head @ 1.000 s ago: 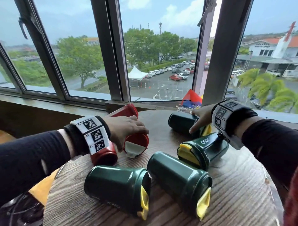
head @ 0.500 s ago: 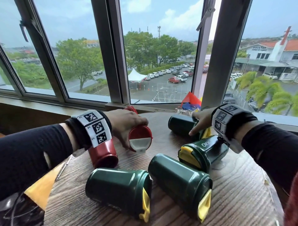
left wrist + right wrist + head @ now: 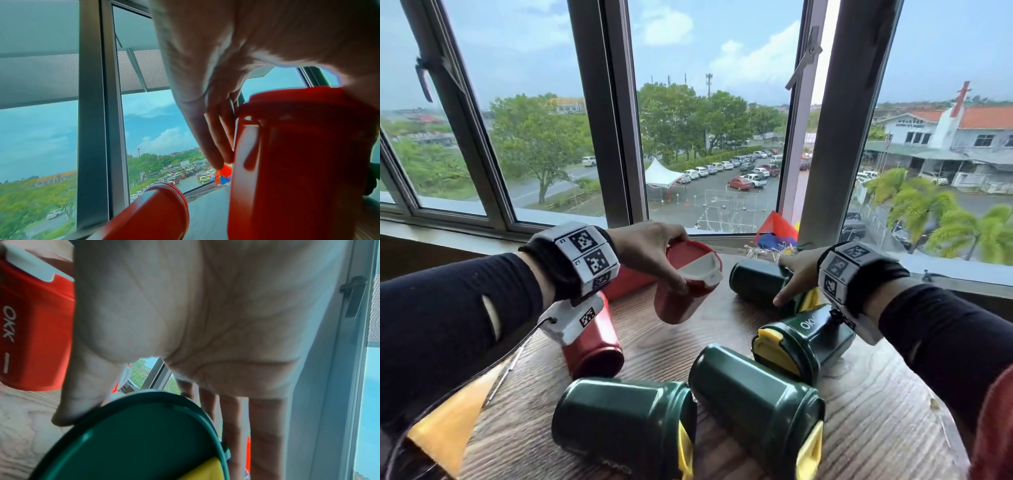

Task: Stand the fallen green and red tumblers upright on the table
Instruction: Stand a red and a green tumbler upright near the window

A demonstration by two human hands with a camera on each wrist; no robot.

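Wide windows (image 3: 534,113) look over a car park beyond the round wooden table (image 3: 876,411) I'm working at. My left hand (image 3: 650,253) grips a red tumbler (image 3: 685,291) by its lid end, tilted, its base at the far middle of the table, though the contact is hard to judge. My right hand (image 3: 796,274) curls over the lid rim of a fallen green tumbler (image 3: 756,282) at the far right. Another red tumbler (image 3: 594,346) lies on the left under my wrist. Three more green tumblers (image 3: 756,407) lie on their sides nearer me.
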